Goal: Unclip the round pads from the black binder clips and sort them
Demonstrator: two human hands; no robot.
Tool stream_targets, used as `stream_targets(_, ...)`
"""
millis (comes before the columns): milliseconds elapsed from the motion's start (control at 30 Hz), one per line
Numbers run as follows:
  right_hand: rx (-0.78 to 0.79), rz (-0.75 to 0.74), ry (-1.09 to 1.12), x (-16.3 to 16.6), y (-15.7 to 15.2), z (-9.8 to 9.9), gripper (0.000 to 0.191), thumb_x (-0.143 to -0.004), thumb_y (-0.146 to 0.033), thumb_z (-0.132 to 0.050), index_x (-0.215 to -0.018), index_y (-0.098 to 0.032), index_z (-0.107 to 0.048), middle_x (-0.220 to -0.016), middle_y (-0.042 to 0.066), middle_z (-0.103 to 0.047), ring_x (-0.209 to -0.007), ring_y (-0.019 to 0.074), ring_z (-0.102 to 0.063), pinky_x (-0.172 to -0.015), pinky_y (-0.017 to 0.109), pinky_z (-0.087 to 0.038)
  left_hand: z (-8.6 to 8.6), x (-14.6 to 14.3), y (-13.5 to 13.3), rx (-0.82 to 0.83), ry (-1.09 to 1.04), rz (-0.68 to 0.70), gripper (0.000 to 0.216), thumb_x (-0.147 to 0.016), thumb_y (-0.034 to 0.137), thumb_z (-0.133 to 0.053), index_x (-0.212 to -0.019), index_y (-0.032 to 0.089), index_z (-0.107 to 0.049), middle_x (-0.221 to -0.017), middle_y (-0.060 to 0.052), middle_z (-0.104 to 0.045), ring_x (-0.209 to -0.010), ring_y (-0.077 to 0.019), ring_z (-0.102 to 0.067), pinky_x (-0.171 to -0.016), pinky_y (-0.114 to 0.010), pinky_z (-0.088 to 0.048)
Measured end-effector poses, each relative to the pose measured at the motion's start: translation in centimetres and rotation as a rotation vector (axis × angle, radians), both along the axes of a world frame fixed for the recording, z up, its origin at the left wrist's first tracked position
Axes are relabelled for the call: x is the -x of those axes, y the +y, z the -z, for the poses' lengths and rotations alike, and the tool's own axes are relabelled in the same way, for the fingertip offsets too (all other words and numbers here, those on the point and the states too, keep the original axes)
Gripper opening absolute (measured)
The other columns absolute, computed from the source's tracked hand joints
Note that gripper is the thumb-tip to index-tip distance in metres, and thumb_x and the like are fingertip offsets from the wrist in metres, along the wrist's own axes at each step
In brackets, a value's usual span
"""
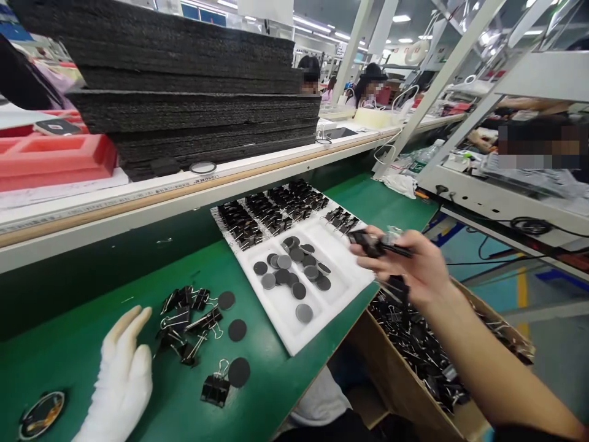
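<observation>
My left hand [122,374], in a white glove, lies open and flat on the green table [69,344], just left of a loose heap of black binder clips [188,319]. Three dark round discs [238,330] lie beside the heap. My bare right hand [405,264] is closed on a few black binder clips [375,244] and hovers over the right edge of a white foam tray [285,325]. The tray holds several grey and black discs [294,270] and rows of binder clips [271,212] at its far end.
A cardboard box [405,393] full of binder clips stands below the table's right edge. A tall stack of black foam sheets [184,86] and a red foam insert [50,159] sit on the raised shelf. Other people work at the far benches.
</observation>
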State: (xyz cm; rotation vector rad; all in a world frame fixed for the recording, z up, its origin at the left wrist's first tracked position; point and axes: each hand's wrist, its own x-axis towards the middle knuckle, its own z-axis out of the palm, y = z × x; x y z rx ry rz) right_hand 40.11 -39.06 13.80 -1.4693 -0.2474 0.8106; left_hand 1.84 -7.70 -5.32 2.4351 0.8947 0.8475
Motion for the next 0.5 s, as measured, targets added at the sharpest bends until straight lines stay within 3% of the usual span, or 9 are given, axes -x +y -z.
stream_targets(33, -0.060, -0.100, 0.182, 0.9, 3.1, -0.2, 0.047, -0.066, -0.037, -0.060, -0.108, -0.025, -0.044, -0.097, 0.004, -0.061, -0.059, 0.0035, -0.041, -0.049, 0.009, -0.018, 0.0, -0.1, -0.1, -0.015, -0.003, 0.007, 0.057, -0.107, 0.046, -0.035, -0.155, 0.020, -0.051, -0.162, -0.016, -0.044, -0.152, -0.0406, -0.044, -0.126, -0.076, -0.037)
stream_targets(100, -0.083, -0.274, 0.334, 3.1, 9.1, 0.5, 0.061, -0.056, -0.032, -0.069, -0.111, -0.028, -0.042, -0.089, -0.002, -0.054, -0.056, 0.0044, -0.038, -0.043, 0.009, -0.008, -0.2, -0.4, -0.3, -0.018, -0.022, 0.013, 0.056, -0.109, 0.044, -0.034, -0.157, 0.019, -0.049, -0.163, -0.016, -0.043, -0.154, -0.0374, -0.042, -0.130, -0.071, -0.034)
stream_targets(200, -0.051, -0.468, 0.263, 7.5, 17.5, 3.9, 0.057, -0.056, -0.031, -0.069, -0.107, -0.027, -0.044, -0.084, -0.005, -0.044, -0.056, 0.0051, -0.037, -0.040, 0.012, -0.009, -0.2, -0.9, -0.6, 0.011, -0.071, -0.021, 0.052, -0.112, 0.041, -0.029, -0.155, 0.021, -0.048, -0.162, -0.015, -0.044, -0.153, -0.0293, -0.043, -0.132, -0.059, -0.038)
stream_targets(300, 0.000, -0.606, 0.038, 12.2, 23.8, 8.1, 0.048, -0.061, -0.036, -0.064, -0.104, -0.026, -0.047, -0.087, -0.005, -0.046, -0.059, 0.0067, -0.037, -0.043, 0.015, -0.016, -0.1, -0.7, -0.7, 0.037, -0.117, -0.016, 0.051, -0.113, 0.041, -0.028, -0.158, 0.022, -0.043, -0.163, -0.015, -0.041, -0.155, -0.0253, -0.042, -0.132, -0.053, -0.039)
stream_targets(367, 0.010, -0.657, -0.190, 14.5, 26.2, 10.3, 0.042, -0.067, -0.040, -0.062, -0.104, -0.023, -0.049, -0.088, -0.003, -0.050, -0.067, 0.0099, -0.042, -0.051, 0.019, -0.029, -0.1, -0.5, -1.0, 0.043, -0.092, 0.004, 0.053, -0.113, 0.041, -0.028, -0.162, 0.022, -0.037, -0.166, -0.015, -0.038, -0.157, -0.0246, -0.038, -0.133, -0.052, -0.037)
stream_targets(433, 0.006, -0.735, -0.473, 15.8, 27.3, 11.4, 0.036, -0.073, -0.039, -0.062, -0.104, -0.021, -0.053, -0.092, 0.000, -0.055, -0.085, 0.0149, -0.051, -0.069, 0.024, -0.043, -0.1, -0.3, -1.3, 0.037, -0.044, 0.023, 0.058, -0.113, 0.044, -0.029, -0.166, 0.020, -0.030, -0.169, -0.017, -0.033, -0.161, -0.0263, -0.033, -0.135, -0.052, -0.034)
stream_targets(500, 0.014, -0.906, -0.740, 16.2, 27.3, 11.5, 0.036, -0.079, -0.032, -0.062, -0.113, -0.020, -0.059, -0.103, 0.005, -0.059, -0.103, 0.0200, -0.054, -0.088, 0.031, -0.048, -0.1, -0.3, -1.4, 0.056, -0.006, 0.060, 0.064, -0.112, 0.047, -0.031, -0.170, 0.020, -0.022, -0.172, -0.018, -0.026, -0.164, -0.0284, -0.027, -0.137, -0.053, -0.030)
